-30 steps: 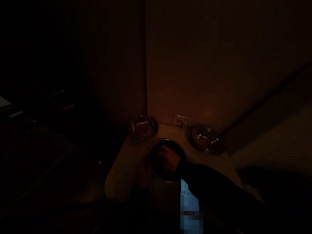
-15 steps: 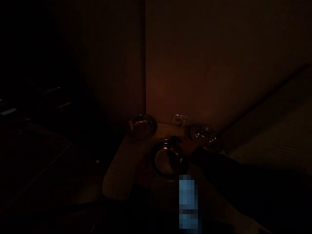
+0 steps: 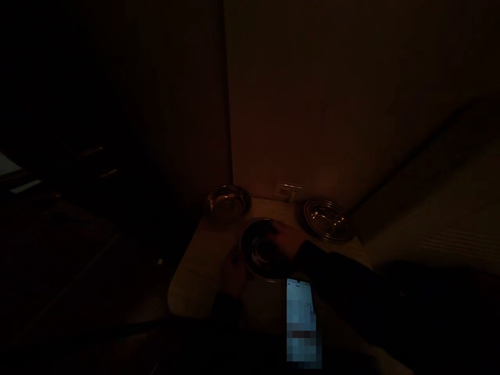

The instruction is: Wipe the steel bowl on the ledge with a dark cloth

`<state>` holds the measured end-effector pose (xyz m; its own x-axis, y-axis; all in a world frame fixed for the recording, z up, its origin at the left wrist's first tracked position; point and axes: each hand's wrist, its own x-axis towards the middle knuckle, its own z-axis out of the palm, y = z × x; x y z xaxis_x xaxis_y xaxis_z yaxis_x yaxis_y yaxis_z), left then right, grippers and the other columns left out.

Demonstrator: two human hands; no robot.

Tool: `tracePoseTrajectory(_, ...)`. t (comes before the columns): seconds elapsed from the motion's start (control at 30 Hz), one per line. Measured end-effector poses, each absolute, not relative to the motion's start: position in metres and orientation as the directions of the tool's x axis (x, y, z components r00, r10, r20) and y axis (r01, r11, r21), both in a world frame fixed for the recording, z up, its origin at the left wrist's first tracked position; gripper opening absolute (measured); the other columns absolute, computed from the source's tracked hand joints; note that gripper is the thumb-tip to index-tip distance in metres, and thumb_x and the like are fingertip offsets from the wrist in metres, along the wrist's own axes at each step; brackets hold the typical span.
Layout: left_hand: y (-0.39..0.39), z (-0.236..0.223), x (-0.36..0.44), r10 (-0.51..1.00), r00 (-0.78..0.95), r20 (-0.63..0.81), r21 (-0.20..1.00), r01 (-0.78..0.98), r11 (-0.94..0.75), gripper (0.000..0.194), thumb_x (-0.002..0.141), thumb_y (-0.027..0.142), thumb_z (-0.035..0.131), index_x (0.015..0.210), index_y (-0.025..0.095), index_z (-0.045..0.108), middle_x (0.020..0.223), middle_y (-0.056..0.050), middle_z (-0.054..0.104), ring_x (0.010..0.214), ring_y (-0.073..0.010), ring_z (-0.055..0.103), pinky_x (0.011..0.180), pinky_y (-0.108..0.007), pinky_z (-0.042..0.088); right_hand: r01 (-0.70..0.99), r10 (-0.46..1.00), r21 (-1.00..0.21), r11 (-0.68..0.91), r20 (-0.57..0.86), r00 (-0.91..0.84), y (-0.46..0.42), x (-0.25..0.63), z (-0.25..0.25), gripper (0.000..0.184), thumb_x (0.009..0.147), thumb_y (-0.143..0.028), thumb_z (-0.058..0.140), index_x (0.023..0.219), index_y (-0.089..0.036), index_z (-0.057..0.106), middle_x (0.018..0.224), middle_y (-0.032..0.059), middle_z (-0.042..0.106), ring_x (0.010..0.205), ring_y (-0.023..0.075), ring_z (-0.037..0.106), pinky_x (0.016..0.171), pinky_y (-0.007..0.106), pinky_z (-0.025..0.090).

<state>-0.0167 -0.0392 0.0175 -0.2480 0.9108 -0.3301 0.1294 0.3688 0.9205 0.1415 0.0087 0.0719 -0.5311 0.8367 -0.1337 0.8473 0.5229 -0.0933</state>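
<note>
In very dim light, a shiny metal bowl [image 3: 253,263] sits on a small pale wooden table. My left hand [image 3: 233,273] is at its left rim, fingers closed on the edge as far as the dark lets me see. My right hand [image 3: 287,240] reaches over the bowl from the right, fingers curled down into its inside. Something dark, perhaps a cloth or only shadow, lies under those fingers; I cannot make it out. A second metal bowl [image 3: 227,204] stands at the back left, and a stack of metal dishes [image 3: 327,220] at the back right.
A lit phone [image 3: 300,317], partly blurred out, lies at the table's near side. Behind the table [image 3: 191,278] rises a wall with a socket plate [image 3: 289,191] low on it. The table's rounded left corner borders a dark floor.
My right hand has moved from the bowl's upper right rim inward over its inside, which now looks much darker. My left hand stays at the left rim. The view shifted slightly.
</note>
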Motion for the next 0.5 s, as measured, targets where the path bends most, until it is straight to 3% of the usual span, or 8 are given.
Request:
tracePoseTrajectory(0.1,-0.040,0.015,-0.017,0.918,-0.298,-0.262,0.941,0.133,0.311,0.033,0.081,0.025,0.048,0.108,0.010,0.059,0.102,-0.014,0.066,0.091,-0.0216,0.063,0.074,-0.029,0.051,0.857,0.826,-0.033,0.514,-0.252,-0.504,0.027,0.153,0.058,0.026,0.084,-0.015,0.044,0.099,-0.018,0.065,0.123,0.0145,0.046,0.117,0.0295,0.039,0.090,0.044,0.038)
tracePoseTrajectory(0.23,-0.041,0.006,-0.015,0.916,-0.335,-0.221,0.963,0.077,0.260,0.033,0.080,0.027,0.049,0.106,0.010,0.060,0.101,-0.013,0.066,0.092,-0.0225,0.062,0.075,-0.030,0.051,0.915,0.846,-0.087,0.394,-0.356,-0.398,0.007,0.145,0.036,0.027,0.079,-0.019,0.050,0.102,-0.014,0.064,0.116,0.0184,0.050,0.096,0.0286,0.056,0.077,0.040,0.046)
tracePoseTrajectory(0.3,-0.042,0.003,-0.015,0.925,-0.304,-0.228,0.966,0.051,0.254,0.034,0.080,0.027,0.048,0.108,0.011,0.060,0.102,-0.013,0.066,0.093,-0.0219,0.062,0.076,-0.030,0.051,0.900,0.822,-0.161,0.404,-0.367,-0.435,-0.002,0.138,0.030,0.031,0.077,-0.022,0.053,0.106,-0.018,0.063,0.114,0.0143,0.053,0.088,0.0239,0.059,0.076,0.035,0.047)
tracePoseTrajectory(0.4,-0.043,0.003,-0.017,0.935,-0.274,-0.225,0.960,0.105,0.261,0.033,0.081,0.024,0.047,0.109,0.011,0.060,0.106,-0.013,0.065,0.097,-0.0221,0.061,0.081,-0.031,0.049,0.848,0.808,-0.304,0.433,-0.286,-0.515,0.003,0.130,0.028,0.035,0.075,-0.017,0.053,0.108,-0.023,0.061,0.112,0.0081,0.054,0.094,0.0197,0.057,0.084,0.030,0.043)
tracePoseTrajectory(0.5,-0.043,0.004,-0.019,0.943,-0.243,-0.226,0.947,0.172,0.271,0.035,0.082,0.023,0.045,0.112,0.011,0.058,0.111,-0.013,0.062,0.102,-0.0222,0.058,0.086,-0.033,0.046,0.878,0.885,-0.295,0.377,-0.166,-0.436,0.018,0.121,0.028,0.041,0.072,-0.012,0.053,0.113,-0.019,0.057,0.119,0.0132,0.047,0.102,0.0229,0.051,0.087,0.034,0.040)
